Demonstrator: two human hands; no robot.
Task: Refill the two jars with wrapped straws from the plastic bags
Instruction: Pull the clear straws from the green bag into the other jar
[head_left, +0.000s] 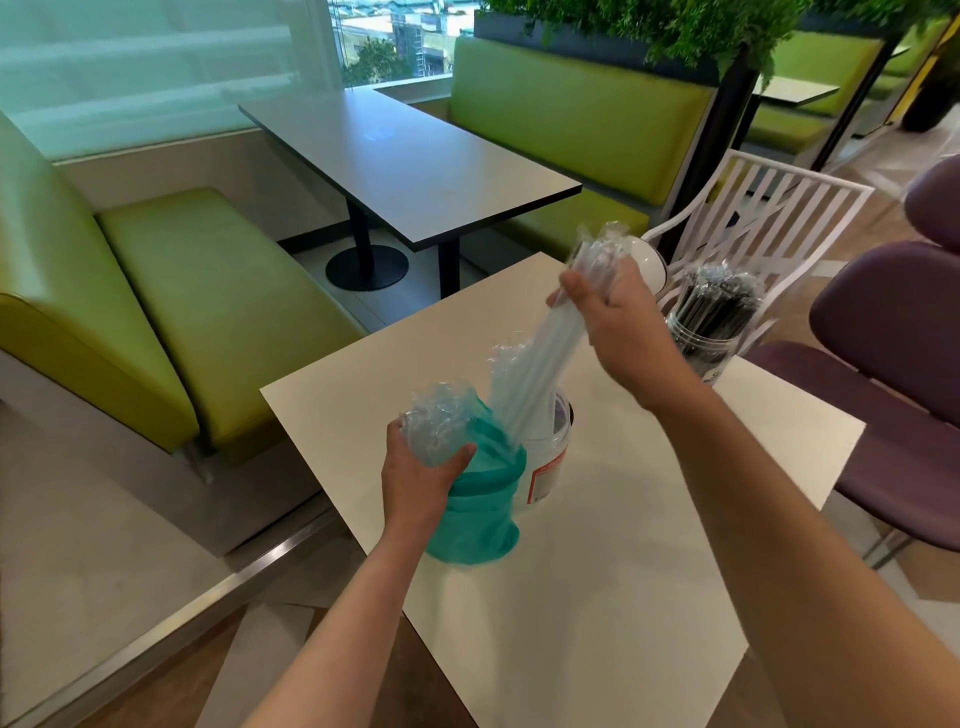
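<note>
Your left grip (423, 467) is curled round the crinkly neck of the teal plastic bag (478, 499) on the table (623, 545); your right grip (613, 317) is closed round a bundle of wrapped straws (535, 364), lower ends in the near jar (548, 452). Straws look light, stiffish, slippery in film, so hold mid-bundle, firm. The far jar (709, 343) of dark straws stands at the table's edge.
</note>
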